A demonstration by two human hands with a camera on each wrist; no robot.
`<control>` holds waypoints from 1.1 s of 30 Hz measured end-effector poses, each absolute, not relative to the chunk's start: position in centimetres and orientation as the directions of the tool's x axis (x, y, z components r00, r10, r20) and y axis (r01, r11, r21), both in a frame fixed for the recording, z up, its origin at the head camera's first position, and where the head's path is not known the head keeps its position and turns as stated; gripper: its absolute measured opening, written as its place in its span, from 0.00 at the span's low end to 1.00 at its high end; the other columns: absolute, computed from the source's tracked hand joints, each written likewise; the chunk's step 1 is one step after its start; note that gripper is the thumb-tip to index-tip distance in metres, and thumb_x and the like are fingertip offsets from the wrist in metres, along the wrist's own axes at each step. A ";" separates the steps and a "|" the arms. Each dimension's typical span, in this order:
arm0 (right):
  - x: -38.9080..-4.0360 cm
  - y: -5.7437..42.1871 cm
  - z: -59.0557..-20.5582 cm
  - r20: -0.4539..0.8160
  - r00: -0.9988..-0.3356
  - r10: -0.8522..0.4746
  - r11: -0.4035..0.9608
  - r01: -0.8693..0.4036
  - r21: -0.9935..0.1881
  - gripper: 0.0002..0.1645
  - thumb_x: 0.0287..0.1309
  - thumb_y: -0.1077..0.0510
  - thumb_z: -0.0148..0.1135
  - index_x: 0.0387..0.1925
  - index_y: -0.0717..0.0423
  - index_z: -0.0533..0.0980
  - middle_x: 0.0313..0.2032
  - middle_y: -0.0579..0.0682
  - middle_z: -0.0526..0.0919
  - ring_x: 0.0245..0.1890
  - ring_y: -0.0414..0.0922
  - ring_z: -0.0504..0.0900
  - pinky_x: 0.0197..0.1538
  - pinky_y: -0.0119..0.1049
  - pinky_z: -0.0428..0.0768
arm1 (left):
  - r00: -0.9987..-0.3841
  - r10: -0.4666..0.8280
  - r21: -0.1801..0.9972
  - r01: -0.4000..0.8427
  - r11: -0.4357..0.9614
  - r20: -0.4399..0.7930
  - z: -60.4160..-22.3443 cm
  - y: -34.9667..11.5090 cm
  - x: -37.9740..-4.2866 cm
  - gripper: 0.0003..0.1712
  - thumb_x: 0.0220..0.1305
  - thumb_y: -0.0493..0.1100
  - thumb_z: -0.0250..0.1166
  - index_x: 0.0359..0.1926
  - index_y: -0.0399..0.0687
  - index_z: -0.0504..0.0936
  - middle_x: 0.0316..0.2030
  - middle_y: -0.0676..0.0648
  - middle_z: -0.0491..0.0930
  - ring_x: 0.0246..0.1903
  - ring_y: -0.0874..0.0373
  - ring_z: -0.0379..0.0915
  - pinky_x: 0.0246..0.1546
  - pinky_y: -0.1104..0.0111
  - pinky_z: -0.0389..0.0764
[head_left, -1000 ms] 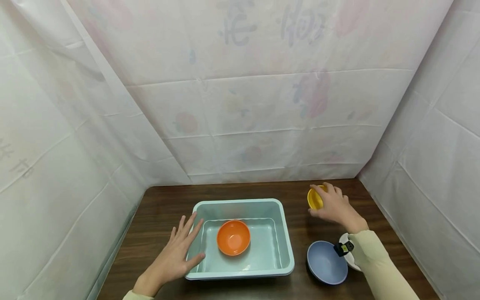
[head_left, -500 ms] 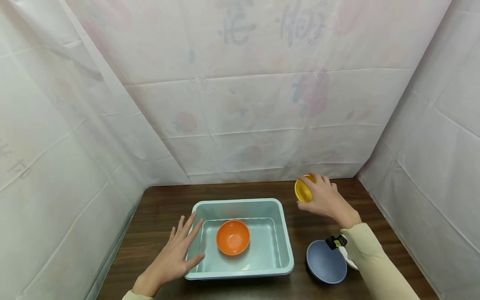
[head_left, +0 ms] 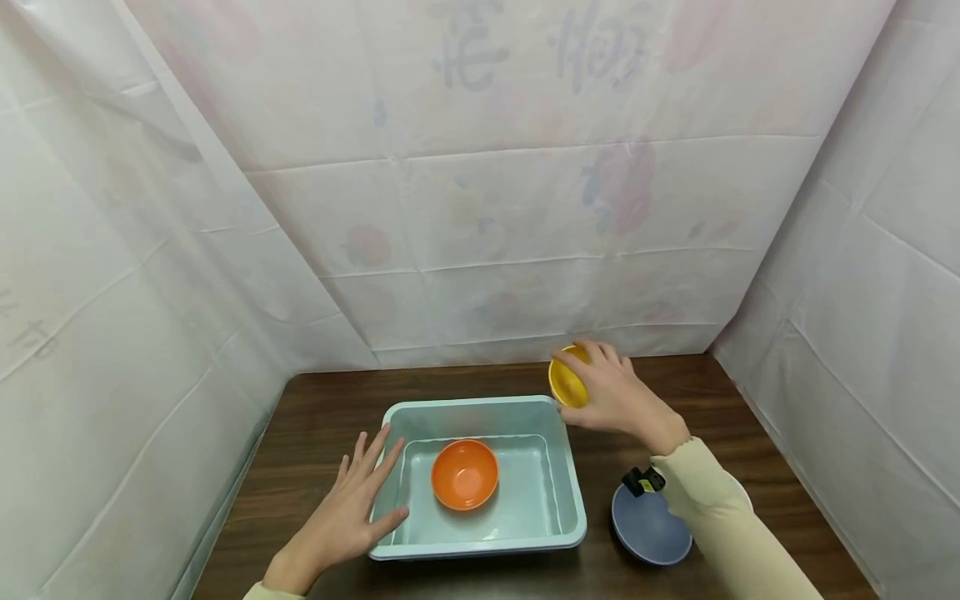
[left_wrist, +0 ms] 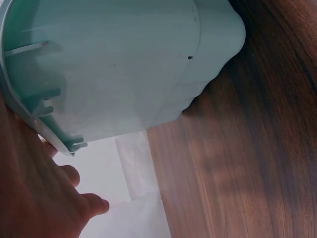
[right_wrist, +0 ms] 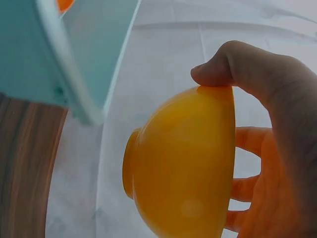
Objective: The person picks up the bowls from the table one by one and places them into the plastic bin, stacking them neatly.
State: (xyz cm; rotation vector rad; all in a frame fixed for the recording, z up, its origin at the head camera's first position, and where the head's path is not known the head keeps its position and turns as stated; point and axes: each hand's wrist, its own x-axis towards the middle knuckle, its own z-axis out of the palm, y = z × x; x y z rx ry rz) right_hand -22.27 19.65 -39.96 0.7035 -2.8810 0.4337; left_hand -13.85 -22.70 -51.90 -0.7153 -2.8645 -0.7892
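One glossy yellow round bowl (head_left: 566, 387), its rim pinched in our right hand (head_left: 611, 396), tilts near the far right corner of a pale-green rectangular plastic basin (head_left: 480, 550), which our spread left hand (head_left: 347, 510), gripping nothing, likely steadies.

"What's in the right hand (head_left: 617, 398)?"
"A yellow bowl (head_left: 566, 385), tilted, near the tub (head_left: 480, 547)."
"And the left hand (head_left: 347, 504)?"
"Spread at its left edge; an orange bowl (head_left: 465, 475) sits inside."

Sleeves (head_left: 723, 517) are pale yellow — the right cuff (head_left: 681, 454) bears a black, yellow-marked device (head_left: 642, 481).
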 end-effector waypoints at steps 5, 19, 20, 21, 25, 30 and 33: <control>-22.5 18.0 -39.5 0.191 -0.856 -0.481 0.829 -0.515 -0.217 0.47 0.53 0.39 0.70 0.74 0.39 0.67 0.74 0.60 0.63 0.70 0.65 0.64 0.59 0.68 0.71 | -0.887 0.415 0.472 0.460 0.752 0.202 -52.0 -22.7 -13.9 0.51 0.66 0.62 0.66 0.82 0.57 0.54 0.83 0.41 0.42 0.78 0.25 0.32 0.62 0.19 0.49; -22.7 13.7 -39.5 0.141 -0.805 -0.576 0.775 -0.592 -0.222 0.48 0.53 0.38 0.69 0.76 0.36 0.65 0.75 0.56 0.61 0.71 0.59 0.63 0.61 0.62 0.72 | -0.891 0.409 0.462 0.452 0.763 0.197 -52.0 -22.6 -13.9 0.50 0.65 0.63 0.67 0.82 0.58 0.55 0.83 0.42 0.42 0.78 0.25 0.32 0.63 0.19 0.49; -22.7 13.4 -39.7 0.133 -0.802 -0.583 0.770 -0.597 -0.223 0.48 0.53 0.38 0.69 0.76 0.36 0.65 0.75 0.56 0.60 0.71 0.58 0.63 0.61 0.61 0.72 | -0.892 0.408 0.461 0.451 0.765 0.195 -52.0 -22.6 -13.9 0.50 0.65 0.63 0.67 0.82 0.58 0.56 0.83 0.42 0.42 0.78 0.25 0.32 0.63 0.19 0.49; -22.7 13.1 -39.9 0.127 -0.797 -0.590 0.766 -0.603 -0.224 0.48 0.53 0.38 0.69 0.76 0.36 0.65 0.76 0.56 0.60 0.71 0.58 0.63 0.61 0.59 0.72 | -0.893 0.407 0.461 0.449 0.765 0.194 -52.0 -22.6 -13.8 0.50 0.65 0.63 0.66 0.82 0.58 0.56 0.83 0.42 0.42 0.78 0.25 0.32 0.63 0.19 0.49; -22.4 12.1 -40.5 0.113 -0.783 -0.612 0.751 -0.620 -0.228 0.49 0.51 0.38 0.70 0.75 0.37 0.66 0.75 0.54 0.61 0.71 0.56 0.62 0.60 0.56 0.72 | -0.895 0.403 0.461 0.444 0.768 0.190 -51.9 -22.6 -13.6 0.49 0.65 0.63 0.66 0.82 0.62 0.55 0.83 0.43 0.42 0.78 0.25 0.32 0.63 0.19 0.49; -22.0 11.0 -40.9 0.111 -0.764 -0.636 0.732 -0.643 -0.225 0.48 0.52 0.38 0.70 0.75 0.36 0.66 0.75 0.53 0.60 0.72 0.55 0.61 0.61 0.57 0.71 | -0.897 0.402 0.465 0.440 0.768 0.185 -51.9 -22.7 -13.5 0.49 0.66 0.63 0.66 0.82 0.64 0.55 0.83 0.43 0.42 0.79 0.25 0.32 0.61 0.18 0.49; -22.0 10.6 -41.0 0.109 -0.754 -0.648 0.720 -0.653 -0.236 0.48 0.53 0.38 0.71 0.75 0.37 0.66 0.76 0.54 0.60 0.73 0.56 0.60 0.63 0.59 0.70 | -0.899 0.398 0.465 0.437 0.770 0.185 -51.9 -22.6 -13.4 0.49 0.65 0.63 0.66 0.82 0.63 0.55 0.83 0.43 0.42 0.79 0.25 0.32 0.60 0.17 0.49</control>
